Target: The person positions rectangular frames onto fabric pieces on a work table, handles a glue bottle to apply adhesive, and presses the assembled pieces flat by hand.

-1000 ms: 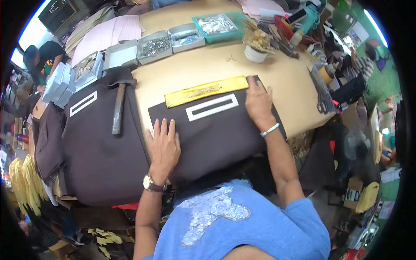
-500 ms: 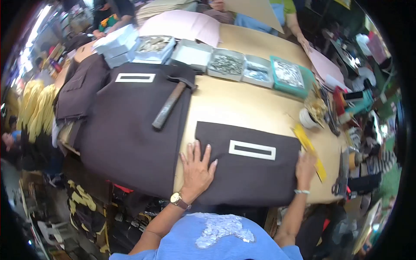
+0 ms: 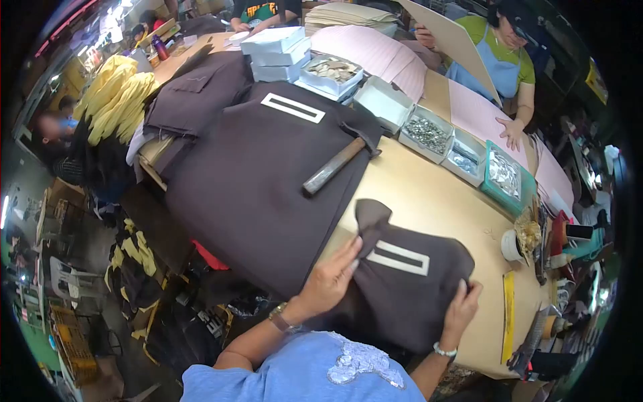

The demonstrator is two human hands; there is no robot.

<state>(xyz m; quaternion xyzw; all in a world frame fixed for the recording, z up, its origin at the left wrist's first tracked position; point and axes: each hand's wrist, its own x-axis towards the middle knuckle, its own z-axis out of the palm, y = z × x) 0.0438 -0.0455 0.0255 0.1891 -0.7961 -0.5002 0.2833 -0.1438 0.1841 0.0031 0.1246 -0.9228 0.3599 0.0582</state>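
The left hand (image 3: 331,276) had its fingers closed on the left edge of a dark brown cloth panel with a white rectangular frame-shaped strip (image 3: 402,258), gathering the fabric into a bunch. The right hand (image 3: 462,305) gripped the panel's right edge, thumb on the near face. The dark brown cloth panel (image 3: 410,305) sagged in soft folds between the two hands, over the near edge of the tan desk (image 3: 455,208), its far left corner puckered up.

To the right of the panel, a flat yellow strip (image 3: 508,315) lay apart from it on the desk. To the left, a wooden-handled hammer (image 3: 338,164) lay on a large dark brown fabric piece (image 3: 254,181) bearing a similar white frame (image 3: 293,108). Beyond the panel, a white box of small metal pieces (image 3: 426,134) stood near a teal tray (image 3: 525,195).
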